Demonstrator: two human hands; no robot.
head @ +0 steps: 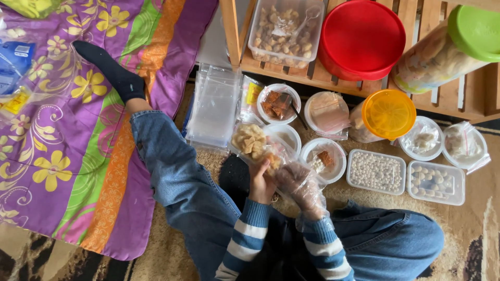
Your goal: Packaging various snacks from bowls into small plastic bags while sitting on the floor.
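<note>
Patterned carpet (364, 200) under floral purple blanket (62, 156).

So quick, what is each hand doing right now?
Left hand: closed on the clear bag of pale snacks.
Right hand: inside a loose plastic glove, at the bag's edge; cannot tell if its grip is closed.

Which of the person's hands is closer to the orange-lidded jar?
The right hand, in a clear plastic glove, is nearer; the orange-lidded jar stands up and to its right. The left hand lies farther off, holding a clear snack bag.
</note>
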